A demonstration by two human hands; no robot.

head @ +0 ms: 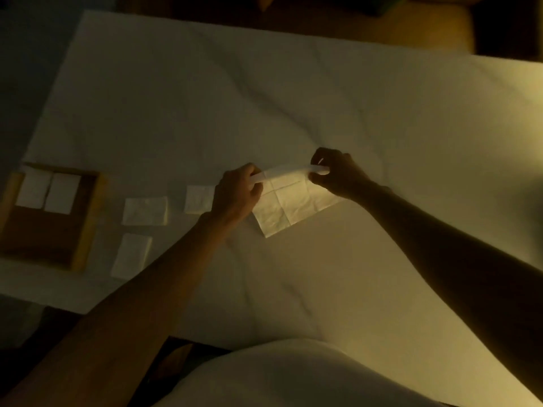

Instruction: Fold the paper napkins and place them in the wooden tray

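An unfolded white paper napkin (289,205) lies at the middle of the table, its far edge lifted and curled over. My left hand (236,193) pinches that edge at its left corner and my right hand (335,174) pinches it at the right corner. At the far left stands the wooden tray (85,230), with two folded napkins (48,192) side by side in its far half. Three more folded napkins lie on the cloth between tray and hands: one (145,210), another (199,198) partly behind my left hand, and a third (132,255) nearer me.
A white cloth (264,98) covers the table under dim, yellowish light. The table's left edge runs just beyond the tray. Dark shapes sit past the far edge. My white clothing (293,374) fills the bottom of the view.
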